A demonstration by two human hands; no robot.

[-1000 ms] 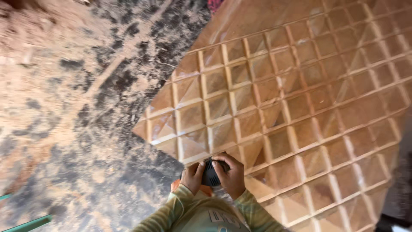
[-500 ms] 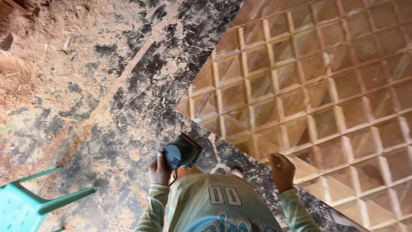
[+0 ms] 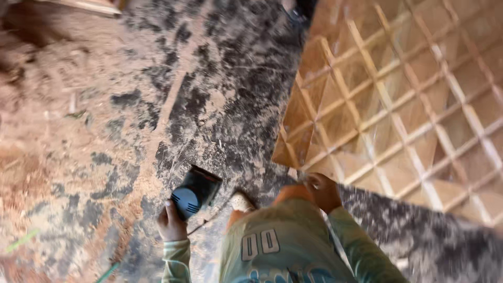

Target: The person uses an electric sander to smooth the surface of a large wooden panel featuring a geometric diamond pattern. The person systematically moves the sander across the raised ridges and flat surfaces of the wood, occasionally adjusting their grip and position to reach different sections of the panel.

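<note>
Head view, left hand (image 3: 171, 222) grip wrapped on sander (image 3: 194, 193), right hand (image 3: 322, 191) grip unclear, carved wooden panel (image 3: 398, 99), sawdust floor (image 3: 105, 131)

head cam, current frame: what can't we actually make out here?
- Sander base: faces away, under its own body, head view.
- Left hand grip: fingers wrap behind the sander.
- Right hand: motion blur; contact with the carved wooden panel unclear.
- Panel's far side: cut off by top and right edges.
- Shoe: mostly hidden by the shirt.

A dark floor (image 3: 236, 105) lies thick with reddish sawdust (image 3: 47, 157). A pale wooden plank (image 3: 84, 5) sits at the top left edge, blurred.
</note>
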